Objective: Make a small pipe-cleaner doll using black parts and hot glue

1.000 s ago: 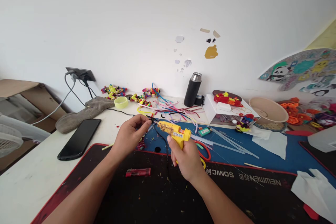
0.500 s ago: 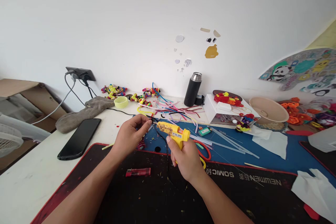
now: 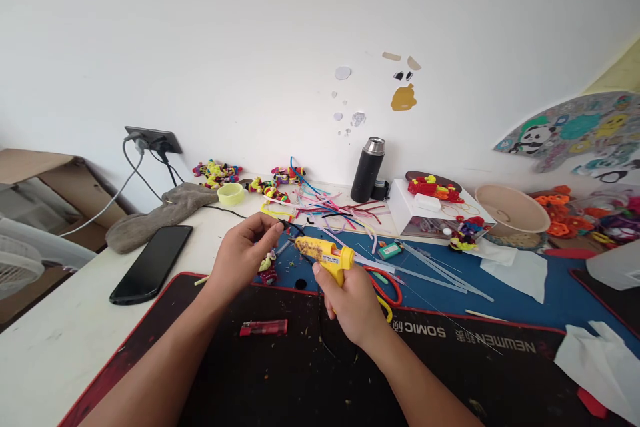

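My right hand (image 3: pixel 353 297) is wrapped round the handle of a yellow glue gun (image 3: pixel 325 255), whose nozzle points left and slightly up. My left hand (image 3: pixel 247 247) pinches a thin black piece (image 3: pixel 291 224) just above and left of the nozzle; its exact shape is too small to tell. Below my left fingers lies a small pink and yellow fuzzy figure (image 3: pixel 268 268). A black cord hangs from near the glue gun onto the dark mat (image 3: pixel 240 380). On that mat lies a red lighter (image 3: pixel 264 327).
A black phone (image 3: pixel 151 265) and a grey cloth bundle (image 3: pixel 160 217) lie at the left. Behind my hands are coloured pipe cleaners (image 3: pixel 333 210) and a black flask (image 3: pixel 368 170). Clear glue sticks (image 3: pixel 445 270), red-handled scissors (image 3: pixel 393 287) and a white box (image 3: pixel 405 207) are at the right.
My left hand has risen slightly with the black piece, away from the nozzle. The glue gun has shifted a little left and down, and more of the fuzzy figure shows.
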A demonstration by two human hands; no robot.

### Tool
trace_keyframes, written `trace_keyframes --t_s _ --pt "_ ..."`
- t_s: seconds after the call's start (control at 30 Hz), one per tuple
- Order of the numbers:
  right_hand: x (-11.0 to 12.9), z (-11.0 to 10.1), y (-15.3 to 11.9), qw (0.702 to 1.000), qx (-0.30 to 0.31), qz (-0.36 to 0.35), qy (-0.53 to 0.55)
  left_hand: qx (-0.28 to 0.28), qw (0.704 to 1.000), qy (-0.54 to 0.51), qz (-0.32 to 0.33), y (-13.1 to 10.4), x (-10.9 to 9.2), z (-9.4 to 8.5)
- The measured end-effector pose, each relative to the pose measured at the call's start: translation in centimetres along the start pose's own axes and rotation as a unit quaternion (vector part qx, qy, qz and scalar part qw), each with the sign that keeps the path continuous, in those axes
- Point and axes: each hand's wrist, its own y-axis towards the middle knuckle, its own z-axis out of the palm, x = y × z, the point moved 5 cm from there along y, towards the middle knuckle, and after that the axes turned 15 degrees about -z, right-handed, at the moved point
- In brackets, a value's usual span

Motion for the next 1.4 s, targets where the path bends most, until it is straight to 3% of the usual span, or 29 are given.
trace_keyframes --t_s 0.1,0.33,0.57,0.77,1.03,1.2,1.4 --pt "-0.2 -0.1 0.1 1.0 -0.008 0.016 0.02 -0.017 0.999 -0.03 -0.004 0.4 0.0 -0.6" --pt "-1.1 -1.3 0.9 0.989 -0.101 0.028 0.103 -0.015 0.999 -0.03 -0.005 0.7 0.2 -0.2" --pt "-0.8 -0.9 0.0 0.991 -0.094 0.024 0.098 0.006 1.0 -0.018 0.01 0.8 0.5 0.1" --pt "-0.8 -2.3 -3.6 0.998 -0.044 0.032 0.028 0.007 1.0 -0.013 0.011 0.7 0.4 0.0" --pt "0.0 -5.9 -8.1 0.991 -0.041 -0.005 -0.123 0.021 0.999 0.001 0.026 0.8 0.5 0.4" --pt "0.6 -7.3 -8.4 0.978 -0.054 -0.004 -0.2 0.019 0.999 0.01 0.035 0.8 0.4 0.5" --pt "-0.1 -7.8 -7.0 0.964 -0.073 -0.024 -0.256 0.027 0.999 0.023 0.041 0.7 0.3 0.7"
